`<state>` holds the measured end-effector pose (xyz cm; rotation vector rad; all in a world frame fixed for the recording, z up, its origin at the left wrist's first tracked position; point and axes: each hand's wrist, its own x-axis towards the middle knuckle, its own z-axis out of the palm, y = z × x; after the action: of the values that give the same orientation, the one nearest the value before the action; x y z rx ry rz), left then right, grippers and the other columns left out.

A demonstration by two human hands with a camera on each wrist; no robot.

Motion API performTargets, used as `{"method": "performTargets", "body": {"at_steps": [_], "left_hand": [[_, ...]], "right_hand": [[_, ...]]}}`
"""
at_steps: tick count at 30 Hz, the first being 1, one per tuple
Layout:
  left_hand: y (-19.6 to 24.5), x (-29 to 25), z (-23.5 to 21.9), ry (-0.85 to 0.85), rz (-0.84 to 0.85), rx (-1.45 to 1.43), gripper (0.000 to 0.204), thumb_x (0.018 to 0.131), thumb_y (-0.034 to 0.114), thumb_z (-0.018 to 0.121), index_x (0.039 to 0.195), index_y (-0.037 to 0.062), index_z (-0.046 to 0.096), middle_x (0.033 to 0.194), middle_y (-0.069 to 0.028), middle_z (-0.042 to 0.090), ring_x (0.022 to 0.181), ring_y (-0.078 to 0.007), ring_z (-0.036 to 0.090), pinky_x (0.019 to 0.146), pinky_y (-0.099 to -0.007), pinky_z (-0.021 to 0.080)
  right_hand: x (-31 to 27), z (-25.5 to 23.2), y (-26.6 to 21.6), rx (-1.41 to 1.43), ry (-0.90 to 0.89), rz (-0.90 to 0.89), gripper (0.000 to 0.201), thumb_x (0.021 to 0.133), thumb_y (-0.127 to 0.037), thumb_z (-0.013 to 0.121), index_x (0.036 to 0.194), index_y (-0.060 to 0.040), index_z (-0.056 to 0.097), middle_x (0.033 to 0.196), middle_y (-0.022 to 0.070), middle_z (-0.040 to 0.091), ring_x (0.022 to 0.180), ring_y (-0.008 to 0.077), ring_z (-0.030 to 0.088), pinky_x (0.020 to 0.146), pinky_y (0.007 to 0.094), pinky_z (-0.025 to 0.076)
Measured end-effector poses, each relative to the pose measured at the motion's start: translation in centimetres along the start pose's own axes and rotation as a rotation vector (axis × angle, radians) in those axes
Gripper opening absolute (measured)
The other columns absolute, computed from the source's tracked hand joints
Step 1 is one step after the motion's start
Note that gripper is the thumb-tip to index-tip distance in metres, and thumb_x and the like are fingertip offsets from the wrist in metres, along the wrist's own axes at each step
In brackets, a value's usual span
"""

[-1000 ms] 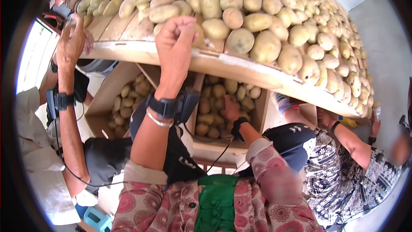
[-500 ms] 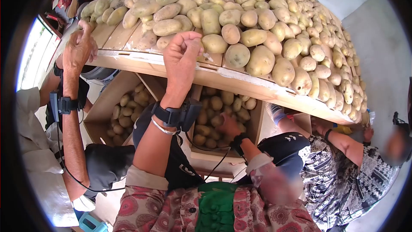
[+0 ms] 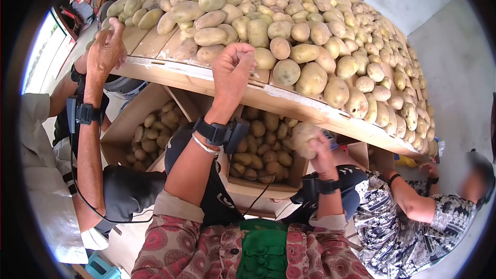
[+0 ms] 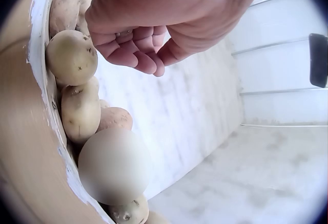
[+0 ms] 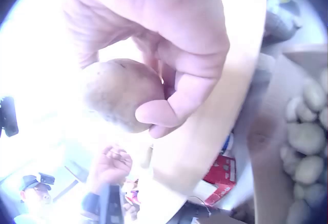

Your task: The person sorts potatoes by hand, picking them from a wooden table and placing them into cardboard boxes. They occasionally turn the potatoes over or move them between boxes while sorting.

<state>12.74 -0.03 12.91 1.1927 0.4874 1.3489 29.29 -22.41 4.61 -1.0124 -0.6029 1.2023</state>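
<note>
My left hand [image 3: 231, 75] is raised by the near edge of the wooden table [image 3: 289, 98], its fingers loosely curled with nothing between them. In the left wrist view, several potatoes [image 4: 81, 112] line the white-edged board below those fingers. To the right, my right hand [image 3: 324, 157] grips a large potato [image 3: 305, 138] between thumb and fingers, just above the right side of a wooden box. The right wrist view shows this pale, rounded potato [image 5: 123, 93] from close by, with fingertips wrapped around its side.
Many potatoes [image 3: 312, 78] cover the tabletop. Under the table edge stand a box of potatoes [image 3: 297, 175] before me and another box [image 3: 114, 137] on the left. One person's hand [image 3: 106, 49] is at the left table edge; another person in patterned clothes [image 3: 408, 217] sits at right.
My right hand has come up out of the potato box, moving right and holding a large potato. My left hand stays near the table edge, with its fingers still curled.
</note>
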Motion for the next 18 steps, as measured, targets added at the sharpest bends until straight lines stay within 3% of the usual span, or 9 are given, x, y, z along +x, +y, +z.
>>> {"method": "performTargets", "body": {"at_steps": [2,5,8,10,13,14,17,18], "left_hand": [[-0.2,0.0,-0.1,-0.022,-0.005,0.013,0.008,0.086,0.007,0.057,0.090,0.0016,0.061,0.068,0.0033,0.056,0.062,-0.0030,0.049,0.059,-0.0179,0.039],[0.3,-0.2,-0.2,-0.011,-0.028,0.034,0.008,0.086,0.007,0.057,0.090,0.0023,0.061,0.068,0.0039,0.055,0.063,-0.0027,0.050,0.059,-0.0180,0.040],[0.2,-0.1,-0.5,0.009,-0.023,0.043,0.008,0.087,0.008,0.056,0.090,0.0028,0.061,0.068,0.0044,0.055,0.063,-0.0025,0.050,0.059,-0.0177,0.040],[0.4,-0.1,-0.6,0.008,-0.019,0.037,0.008,0.087,0.008,0.056,0.090,0.0030,0.062,0.068,0.0044,0.055,0.063,-0.0025,0.050,0.059,-0.0176,0.040],[0.5,0.0,-0.8,0.016,-0.013,0.041,0.008,0.087,0.008,0.056,0.090,0.0032,0.062,0.068,0.0044,0.055,0.063,-0.0024,0.050,0.060,-0.0176,0.040],[0.5,0.0,-0.7,0.014,-0.012,0.041,0.008,0.087,0.009,0.057,0.090,0.0032,0.062,0.068,0.0044,0.055,0.063,-0.0024,0.050,0.060,-0.0177,0.040],[0.4,0.1,-0.6,0.003,-0.024,0.032,0.008,0.086,0.008,0.057,0.090,0.0030,0.062,0.068,0.0041,0.055,0.064,-0.0027,0.050,0.060,-0.0181,0.041],[0.4,0.1,-0.5,0.009,-0.023,0.032,0.008,0.086,0.008,0.057,0.090,0.0030,0.062,0.068,0.0041,0.055,0.064,-0.0027,0.050,0.060,-0.0181,0.041]], "right_hand": [[0.2,0.4,-3.7,-0.116,0.014,-0.144,0.050,0.080,-0.011,0.061,0.126,-0.0016,0.046,0.116,0.0063,0.057,0.105,0.0159,0.055,0.092,0.0315,0.043],[1.5,4.9,-9.7,-0.541,0.192,-0.423,0.061,0.074,0.004,0.065,0.130,-0.0034,0.042,0.119,0.0064,0.053,0.108,0.0159,0.052,0.093,0.0297,0.042],[4.1,5.8,-12.4,-0.696,0.237,-0.521,0.063,0.073,0.003,0.068,0.130,-0.0052,0.043,0.122,0.0082,0.051,0.109,0.0161,0.052,0.093,0.0291,0.043],[5.5,6.3,-13.3,-0.841,0.231,-0.731,0.063,0.072,0.002,0.069,0.129,-0.0059,0.044,0.125,0.0103,0.050,0.113,0.0186,0.050,0.096,0.0319,0.041],[7.6,6.1,-13.5,-1.083,0.129,-0.761,0.066,0.068,0.004,0.069,0.128,-0.0096,0.046,0.129,0.0133,0.047,0.118,0.0232,0.047,0.100,0.0346,0.039],[8.3,6.3,-13.4,-1.350,0.107,-0.789,0.063,0.068,0.007,0.064,0.126,-0.0125,0.049,0.131,0.0146,0.046,0.122,0.0298,0.044,0.102,0.0370,0.036],[9.5,6.4,-12.6,-1.525,0.191,-0.644,0.058,0.071,0.009,0.055,0.124,-0.0134,0.050,0.131,0.0158,0.045,0.120,0.0330,0.045,0.100,0.0371,0.038],[9.6,6.7,-12.8,-1.418,0.178,-0.634,0.054,0.073,0.009,0.048,0.123,-0.0111,0.050,0.129,0.0166,0.047,0.117,0.0337,0.047,0.098,0.0367,0.039]]}}
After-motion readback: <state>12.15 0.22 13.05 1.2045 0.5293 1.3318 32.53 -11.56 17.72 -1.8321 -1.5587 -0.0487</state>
